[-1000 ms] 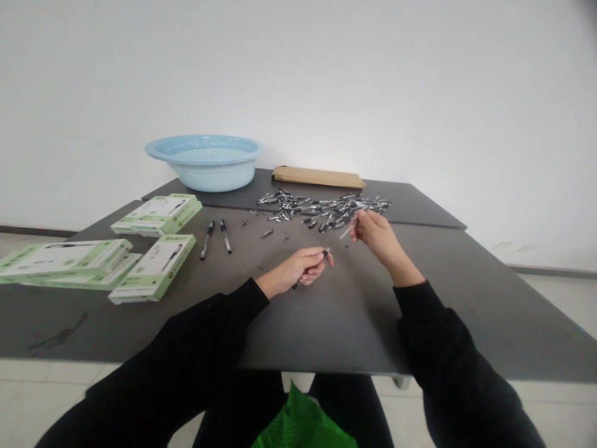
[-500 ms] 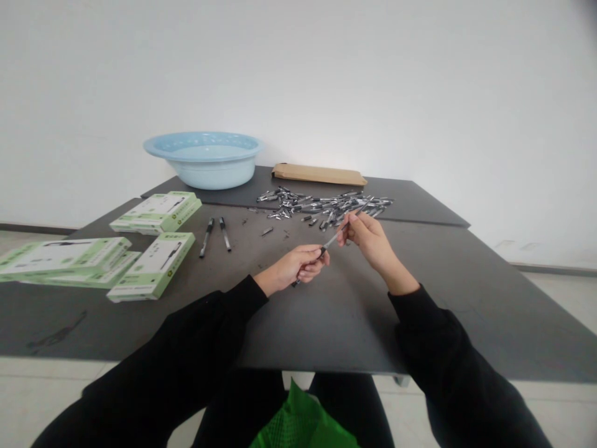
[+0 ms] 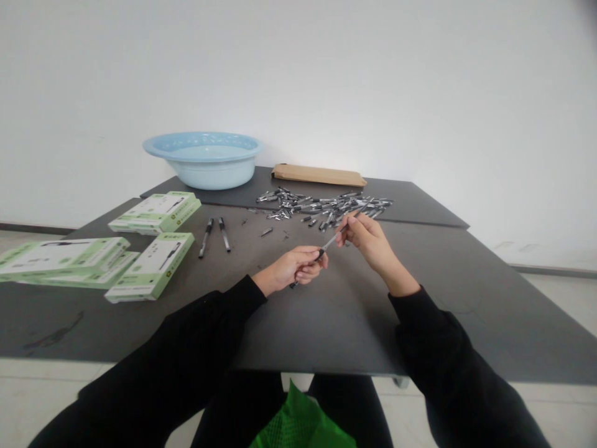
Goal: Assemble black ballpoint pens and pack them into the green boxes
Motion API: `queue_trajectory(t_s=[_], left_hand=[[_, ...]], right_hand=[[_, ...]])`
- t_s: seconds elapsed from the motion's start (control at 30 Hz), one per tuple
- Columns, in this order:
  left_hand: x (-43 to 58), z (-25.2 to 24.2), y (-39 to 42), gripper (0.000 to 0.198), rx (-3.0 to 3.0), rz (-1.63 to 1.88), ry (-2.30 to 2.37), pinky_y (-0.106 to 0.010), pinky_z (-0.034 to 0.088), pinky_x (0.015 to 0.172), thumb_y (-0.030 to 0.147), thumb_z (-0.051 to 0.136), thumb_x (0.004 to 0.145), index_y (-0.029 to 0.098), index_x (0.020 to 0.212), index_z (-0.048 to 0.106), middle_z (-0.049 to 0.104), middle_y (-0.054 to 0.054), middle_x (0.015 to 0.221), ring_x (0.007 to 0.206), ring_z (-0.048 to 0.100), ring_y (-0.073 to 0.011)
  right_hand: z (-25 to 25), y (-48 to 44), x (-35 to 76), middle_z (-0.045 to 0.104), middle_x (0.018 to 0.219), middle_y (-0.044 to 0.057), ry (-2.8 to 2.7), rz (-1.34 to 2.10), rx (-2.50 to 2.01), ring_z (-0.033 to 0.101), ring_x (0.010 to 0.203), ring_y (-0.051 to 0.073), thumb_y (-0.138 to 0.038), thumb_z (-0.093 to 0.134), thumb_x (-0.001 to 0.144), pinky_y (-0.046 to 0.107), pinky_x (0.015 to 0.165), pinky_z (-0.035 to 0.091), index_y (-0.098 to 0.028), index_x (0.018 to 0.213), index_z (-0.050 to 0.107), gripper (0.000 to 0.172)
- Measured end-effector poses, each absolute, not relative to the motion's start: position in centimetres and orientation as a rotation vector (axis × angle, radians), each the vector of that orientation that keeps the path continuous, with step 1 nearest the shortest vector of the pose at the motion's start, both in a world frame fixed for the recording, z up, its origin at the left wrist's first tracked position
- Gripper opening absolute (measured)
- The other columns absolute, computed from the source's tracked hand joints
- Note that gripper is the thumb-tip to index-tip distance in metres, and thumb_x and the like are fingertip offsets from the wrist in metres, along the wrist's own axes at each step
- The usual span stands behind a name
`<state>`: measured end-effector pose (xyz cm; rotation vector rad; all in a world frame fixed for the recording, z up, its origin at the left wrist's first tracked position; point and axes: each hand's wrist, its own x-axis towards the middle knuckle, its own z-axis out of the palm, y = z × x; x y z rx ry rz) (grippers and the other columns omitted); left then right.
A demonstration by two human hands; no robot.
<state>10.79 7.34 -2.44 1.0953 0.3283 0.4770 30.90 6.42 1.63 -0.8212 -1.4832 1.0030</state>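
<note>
My left hand (image 3: 298,266) is closed around a dark pen barrel (image 3: 295,284) just above the dark table (image 3: 326,323). My right hand (image 3: 366,235) pinches a thin pale refill (image 3: 332,241) whose near end meets the barrel's mouth at my left fingertips. Beyond my right hand lies a heap of loose pen parts (image 3: 321,205). Two assembled pens (image 3: 214,235) lie side by side to the left of my hands.
Green and white boxes (image 3: 152,264) lie on the table's left side. A pale blue basin (image 3: 205,158) and a brown envelope (image 3: 318,175) sit at the back. A green bag (image 3: 303,423) hangs below the front edge.
My right hand came back from the heap with the thin refill and brought its end to the barrel in my left hand. My left hand hardly moved.
</note>
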Motion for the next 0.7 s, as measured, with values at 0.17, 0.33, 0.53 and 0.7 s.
queue_trajectory(t_s=[0.17, 0.33, 0.53, 0.7], left_hand=[[10.6, -2.4, 7.4, 0.019, 1.085, 0.452, 0.319, -0.017, 0.012, 0.039, 0.031, 0.053, 0.087, 0.013, 0.082, 0.056, 0.026, 0.009, 0.052, 0.041, 0.015, -0.0037], [10.7, -2.4, 7.2, 0.018, 1.055, 0.479, 0.344, -0.016, 0.013, 0.039, 0.03, 0.053, 0.086, 0.013, 0.081, 0.055, 0.026, 0.009, 0.052, 0.041, 0.015, -0.0036], [9.8, -1.3, 8.4, 0.019, 1.057, 0.577, 0.347, -0.016, 0.016, 0.039, 0.029, 0.051, 0.087, 0.012, 0.081, 0.057, 0.028, 0.007, 0.052, 0.04, 0.019, -0.0045], [4.9, 2.9, 10.2, 0.019, 0.929, 0.953, 0.282, -0.018, 0.023, 0.042, 0.026, 0.048, 0.089, 0.013, 0.081, 0.06, 0.026, 0.006, 0.054, 0.042, 0.027, -0.0068]], right_hand=[[2.1, 6.0, 30.7, 0.064, 0.067, 0.0, -1.564, 0.995, -0.836, 0.061, 0.056, 0.013, -0.051, 0.055, 0.088, 0.029, 0.058, 0.049, -0.019, 0.082, 0.056, 0.033], [2.0, 5.5, 29.4, 0.062, 0.063, 0.001, -1.73, 0.969, -0.916, 0.058, 0.056, 0.013, -0.052, 0.053, 0.09, 0.028, 0.059, 0.047, -0.017, 0.081, 0.058, 0.036], [0.9, 5.7, 28.9, 0.06, 0.068, -0.001, -1.825, 0.962, -0.996, 0.056, 0.062, 0.014, -0.049, 0.051, 0.091, 0.028, 0.063, 0.045, -0.018, 0.098, 0.057, 0.033], [-1.5, 7.5, 30.4, 0.054, 0.066, -0.002, -1.854, 0.741, -1.207, 0.052, 0.061, 0.013, -0.038, 0.049, 0.09, 0.025, 0.059, 0.04, -0.018, 0.086, 0.061, 0.023]])
